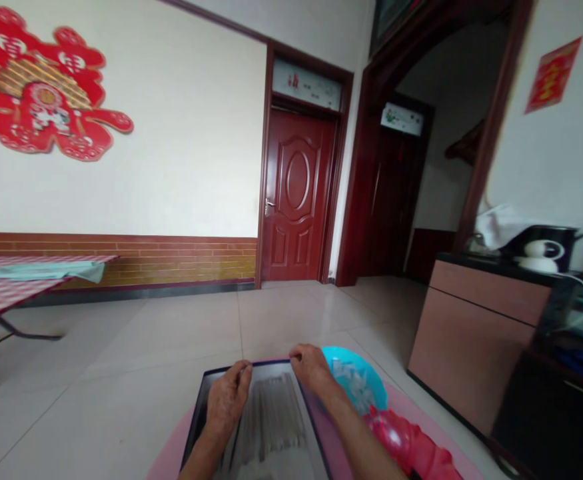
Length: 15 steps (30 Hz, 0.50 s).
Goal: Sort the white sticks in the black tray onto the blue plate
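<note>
- Pink round table [172,460] lies under the box, basin and bag.
- Shallow box [271,362], dark-rimmed, rests on it; an uneven pull could tilt it.
- Red bag [406,437], shiny, sits near the right forearm, which could nudge it.
- Blue basin [378,383] holds pale pieces [354,380]; a forearm knock might spill them.
- Thin sticks [274,413] lie lengthwise inside the box; jolting could scatter them.
- Right hand [314,367]: fingers curled together at the far corner.
- Left hand [228,397]: fingertips together by the far rim; cannot tell whether clamped.
</note>
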Motion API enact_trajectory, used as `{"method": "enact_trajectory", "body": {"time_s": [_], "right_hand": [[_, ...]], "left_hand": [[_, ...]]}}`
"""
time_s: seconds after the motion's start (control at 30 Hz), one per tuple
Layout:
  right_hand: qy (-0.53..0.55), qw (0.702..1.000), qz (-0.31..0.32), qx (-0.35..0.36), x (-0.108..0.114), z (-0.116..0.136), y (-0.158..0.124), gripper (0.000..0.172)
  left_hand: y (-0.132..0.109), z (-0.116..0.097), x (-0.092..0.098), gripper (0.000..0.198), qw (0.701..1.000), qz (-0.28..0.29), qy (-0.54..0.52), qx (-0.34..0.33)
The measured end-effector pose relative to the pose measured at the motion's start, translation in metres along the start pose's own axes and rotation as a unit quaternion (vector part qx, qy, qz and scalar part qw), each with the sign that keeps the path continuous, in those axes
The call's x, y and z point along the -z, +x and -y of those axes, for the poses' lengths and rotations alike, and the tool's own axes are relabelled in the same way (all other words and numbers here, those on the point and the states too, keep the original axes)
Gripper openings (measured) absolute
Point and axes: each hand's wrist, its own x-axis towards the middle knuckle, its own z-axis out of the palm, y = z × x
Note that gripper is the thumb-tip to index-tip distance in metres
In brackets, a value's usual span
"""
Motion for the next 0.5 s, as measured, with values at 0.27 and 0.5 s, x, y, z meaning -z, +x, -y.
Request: {"method": "enact_trajectory", "body": {"time_s": [0.27, 0.5], "right_hand": [[-0.012, 0.994, 0.100, -0.037, 0.099, -0.098, -0.047, 0.024], [0.011, 0.984, 0.166, -0.067, 0.125, -0.128, -0.141, 0.022]], "left_hand": [[-0.003, -0.003, 0.002, 0.027, 0.999, 0.038, 0.003, 0.021], [-0.005, -0.001, 0.001, 0.032, 0.999, 0.045, -0.023, 0.003]]}}
